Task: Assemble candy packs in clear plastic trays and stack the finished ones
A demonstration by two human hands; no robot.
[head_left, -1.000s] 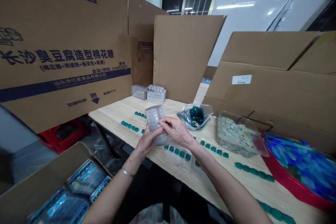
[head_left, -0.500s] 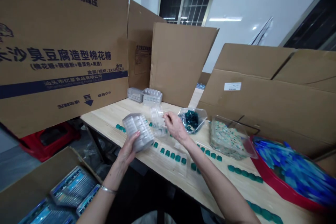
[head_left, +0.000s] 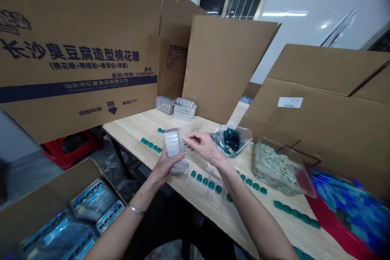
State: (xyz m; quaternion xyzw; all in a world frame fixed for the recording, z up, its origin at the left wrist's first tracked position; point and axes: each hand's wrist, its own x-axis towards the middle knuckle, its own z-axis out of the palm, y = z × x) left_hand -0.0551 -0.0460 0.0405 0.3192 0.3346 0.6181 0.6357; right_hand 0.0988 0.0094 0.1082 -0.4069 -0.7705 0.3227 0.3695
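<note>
Plastic tray stack (head_left: 173,140) clasped in left hand (head_left: 163,167), right fingertips just beside

Clasped firmly at the lower end, with thumb laid across the near face and fingers mostly hidden behind; opened no farther than the thickness of the stack. Raised over the near edge of a pale wooden table (head_left: 128,128), tilted a little off upright, with ribbed edges showing. At the stack's right edge, a right hand (head_left: 202,146) with curled fingers, narrowed almost to a pinch between thumb and forefinger. Impossible to tell whether touching the edge or holding anything thin and clear.

Close below and to the right of the hands, a short row of green pieces (head_left: 205,180) on the table. Behind the right wrist, a clear plastic bag (head_left: 242,140) with dark green pieces (head_left: 231,139) inside. Farther right, a clear bin (head_left: 308,187) of small pale pieces (head_left: 277,160), then a red basin (head_left: 324,221) heaped with blue pieces (head_left: 350,203). At the back, beside tall cardboard (head_left: 225,65), more clear trays (head_left: 185,109).
</note>
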